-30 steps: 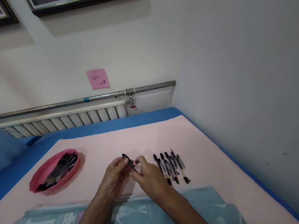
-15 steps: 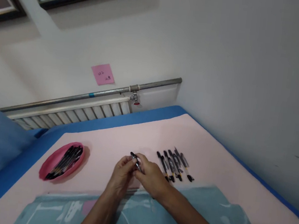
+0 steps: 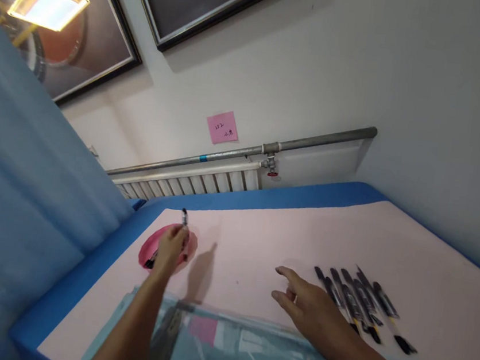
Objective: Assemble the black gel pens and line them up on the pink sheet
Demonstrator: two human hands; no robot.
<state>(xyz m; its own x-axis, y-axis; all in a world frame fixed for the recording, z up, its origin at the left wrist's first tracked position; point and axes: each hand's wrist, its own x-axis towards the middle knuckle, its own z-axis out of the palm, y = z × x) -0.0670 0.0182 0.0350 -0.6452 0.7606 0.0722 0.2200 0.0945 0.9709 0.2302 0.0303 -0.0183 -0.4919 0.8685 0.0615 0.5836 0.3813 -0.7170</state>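
Observation:
My left hand (image 3: pixel 170 248) is closed around a pen (image 3: pixel 184 218), its dark tip pointing up. That hand is above the pink bowl (image 3: pixel 145 248), which has more dark pens (image 3: pixel 151 260) in it, mostly hidden by the hand. My right hand (image 3: pixel 310 308) is held over the pink surface with thumb and index finger apart and nothing between them. Just right of it, several clear-barrelled pens (image 3: pixel 352 297) with black caps lie side by side, slightly blurred.
Pink sheeting (image 3: pixel 250 245) covers a blue surface (image 3: pixel 308 190). Teal fabric under clear plastic (image 3: pixel 268 351) runs along the near edge. A blue curtain (image 3: pixel 27 179) hangs at left. Behind are a radiator (image 3: pixel 196 185), a pipe (image 3: pixel 234 152) and a pink note (image 3: pixel 222 127).
My hands have separated. The left moved to the pink bowl with a pen, while the right opened and stayed near the row of pens. The view has shifted left.

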